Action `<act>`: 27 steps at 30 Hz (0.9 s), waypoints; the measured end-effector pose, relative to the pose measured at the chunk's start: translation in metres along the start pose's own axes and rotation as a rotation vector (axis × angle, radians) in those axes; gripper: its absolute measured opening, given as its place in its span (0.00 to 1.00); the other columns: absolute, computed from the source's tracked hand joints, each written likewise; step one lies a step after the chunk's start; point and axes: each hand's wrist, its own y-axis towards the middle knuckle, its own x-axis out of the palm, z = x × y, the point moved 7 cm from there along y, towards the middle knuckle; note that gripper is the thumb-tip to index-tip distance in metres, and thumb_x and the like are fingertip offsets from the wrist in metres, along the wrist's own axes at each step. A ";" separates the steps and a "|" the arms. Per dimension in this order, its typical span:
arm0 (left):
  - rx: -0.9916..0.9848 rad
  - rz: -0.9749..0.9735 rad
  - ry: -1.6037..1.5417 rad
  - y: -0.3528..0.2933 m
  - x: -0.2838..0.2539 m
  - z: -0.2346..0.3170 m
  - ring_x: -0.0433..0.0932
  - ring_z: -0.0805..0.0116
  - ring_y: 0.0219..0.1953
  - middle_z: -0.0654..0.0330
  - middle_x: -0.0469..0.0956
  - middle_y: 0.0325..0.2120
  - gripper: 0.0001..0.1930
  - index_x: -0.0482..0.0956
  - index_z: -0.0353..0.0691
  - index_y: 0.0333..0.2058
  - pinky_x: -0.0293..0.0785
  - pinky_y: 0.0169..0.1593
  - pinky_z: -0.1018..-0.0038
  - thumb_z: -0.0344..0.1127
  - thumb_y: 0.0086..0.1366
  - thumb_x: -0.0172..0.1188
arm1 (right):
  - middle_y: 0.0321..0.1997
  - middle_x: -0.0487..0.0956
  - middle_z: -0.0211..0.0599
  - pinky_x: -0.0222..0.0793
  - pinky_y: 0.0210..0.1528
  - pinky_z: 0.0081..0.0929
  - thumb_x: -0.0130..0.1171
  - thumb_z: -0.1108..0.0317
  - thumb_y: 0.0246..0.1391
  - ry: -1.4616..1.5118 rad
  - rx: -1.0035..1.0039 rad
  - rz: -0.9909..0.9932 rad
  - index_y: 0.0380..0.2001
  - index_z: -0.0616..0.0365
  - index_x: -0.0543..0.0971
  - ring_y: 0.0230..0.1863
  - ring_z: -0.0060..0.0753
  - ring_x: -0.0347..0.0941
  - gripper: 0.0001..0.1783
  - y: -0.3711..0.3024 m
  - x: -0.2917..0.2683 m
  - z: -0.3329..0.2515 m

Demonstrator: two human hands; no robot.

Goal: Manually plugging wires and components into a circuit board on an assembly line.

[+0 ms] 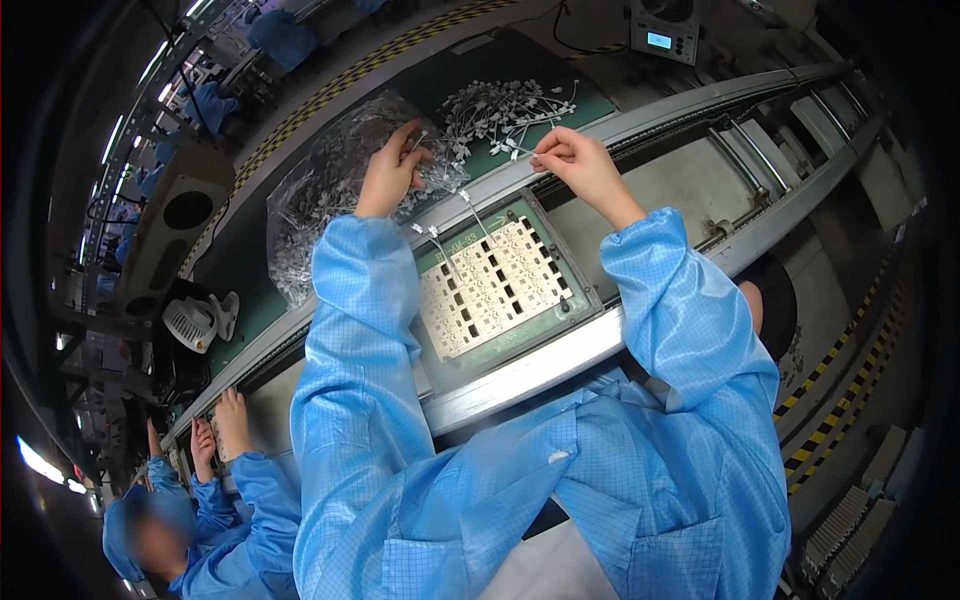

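Observation:
My right hand (585, 172) pinches a thin white connector cable (518, 150) between thumb and forefinger, beside the loose pile. My left hand (392, 172) is over the edge of a clear plastic bag (300, 225), its fingers bent and apart, with nothing visible in them. Below and between my hands lies a panel of white circuit boards (515, 265) with rows of black parts. It sits in a green fixture (450, 372). A white cable (474, 210) stands up from the panel's far edge, and other white cable ends (433, 232) rise at its left.
A heap of white connector cables (500, 108) lies on the green work surface (420, 68). Metal conveyor rails (530, 372) run along both sides of the fixture. A white fan-like object (190, 322) stands at left. Another person's hands (232, 425) work along the line, lower left.

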 end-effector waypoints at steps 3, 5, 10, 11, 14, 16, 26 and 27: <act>0.027 0.024 -0.268 -0.001 -0.004 -0.012 0.72 0.78 0.26 0.57 0.80 0.44 0.25 0.61 0.38 0.66 0.73 0.33 0.80 0.27 0.71 0.49 | 0.35 0.85 0.37 0.77 0.45 0.22 0.59 0.76 0.59 -0.004 0.008 -0.006 0.36 0.64 0.78 0.41 0.26 0.83 0.03 -0.002 0.003 -0.003; 0.022 0.053 -0.327 0.001 -0.009 -0.005 0.71 0.79 0.25 0.59 0.80 0.41 0.22 0.66 0.39 0.63 0.72 0.31 0.81 0.28 0.71 0.50 | 0.35 0.85 0.37 0.77 0.46 0.22 0.59 0.76 0.59 0.015 0.010 -0.005 0.36 0.64 0.77 0.42 0.26 0.83 0.04 -0.004 0.001 -0.004; 0.039 0.131 -0.585 -0.016 -0.029 0.015 0.74 0.79 0.30 0.65 0.77 0.33 0.13 0.75 0.34 0.51 0.72 0.37 0.82 0.36 0.75 0.52 | 0.36 0.85 0.37 0.76 0.48 0.22 0.59 0.76 0.60 0.058 -0.006 -0.090 0.38 0.64 0.77 0.44 0.26 0.83 0.04 -0.007 0.008 -0.009; 0.044 0.140 -0.594 -0.023 -0.030 0.016 0.75 0.78 0.31 0.64 0.76 0.32 0.13 0.76 0.34 0.50 0.72 0.38 0.81 0.37 0.74 0.53 | 0.36 0.85 0.37 0.76 0.48 0.22 0.59 0.75 0.60 0.092 -0.032 -0.132 0.38 0.64 0.77 0.44 0.26 0.83 0.05 -0.008 0.012 -0.008; 0.049 0.185 -0.519 -0.049 -0.042 0.021 0.77 0.77 0.35 0.65 0.76 0.32 0.12 0.80 0.34 0.45 0.73 0.41 0.80 0.36 0.71 0.59 | 0.36 0.85 0.37 0.76 0.49 0.22 0.61 0.74 0.59 0.103 0.000 -0.248 0.38 0.64 0.78 0.44 0.25 0.82 0.05 -0.026 0.034 -0.016; 0.222 0.324 -0.186 -0.082 -0.057 0.030 0.76 0.78 0.35 0.66 0.77 0.33 0.08 0.81 0.35 0.42 0.72 0.41 0.81 0.32 0.67 0.62 | 0.35 0.85 0.37 0.76 0.47 0.21 0.62 0.73 0.58 -0.170 -0.072 -0.358 0.36 0.65 0.78 0.44 0.24 0.82 0.06 -0.043 0.058 -0.030; -0.126 0.060 -0.651 -0.171 -0.008 -0.006 0.77 0.75 0.40 0.63 0.79 0.38 0.08 0.79 0.35 0.41 0.75 0.47 0.77 0.32 0.67 0.62 | 0.31 0.77 0.27 0.55 0.49 0.30 0.64 0.69 0.56 -0.597 -0.453 -0.411 0.33 0.54 0.81 0.35 0.30 0.71 0.03 -0.073 0.088 -0.033; -0.106 0.068 -0.679 -0.173 -0.008 -0.003 0.77 0.75 0.40 0.62 0.79 0.38 0.08 0.79 0.35 0.41 0.75 0.48 0.77 0.32 0.67 0.62 | 0.32 0.77 0.27 0.55 0.49 0.30 0.64 0.69 0.55 -0.626 -0.454 -0.424 0.33 0.54 0.81 0.37 0.30 0.71 0.03 -0.074 0.090 -0.034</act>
